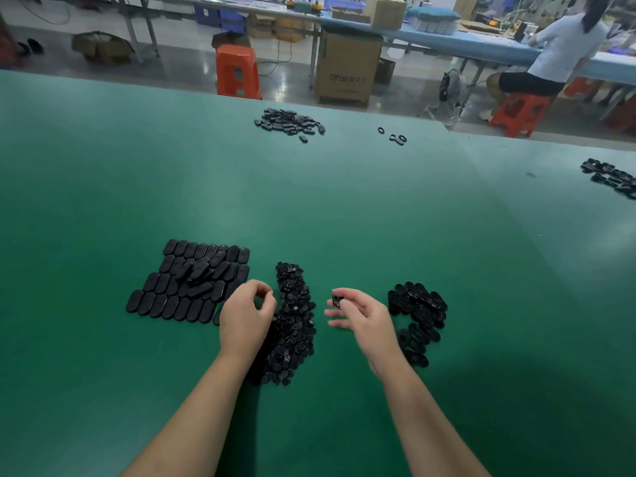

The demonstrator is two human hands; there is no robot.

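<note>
On the left of the desk (344, 208) lie the covers (187, 287), ranked in rows with a few loose on top. Just right of them our left hand (246, 313) hovers at the edge of the button pile (294, 325). Its grip is drawn together, thumb to fingertips, but we cannot tell whether a button sits between them. Across the pile, our right hand (361, 315) has its grip clamped on one black piece (336, 300), pinched by thumb and forefinger above the desk, the other fingers loose. Further right lies the shell heap (418, 311). We judge this the mating step, with the left hand fetching a button for the held piece. Next we must bring both hands together, line the button up with its seat and press it home.
</note>
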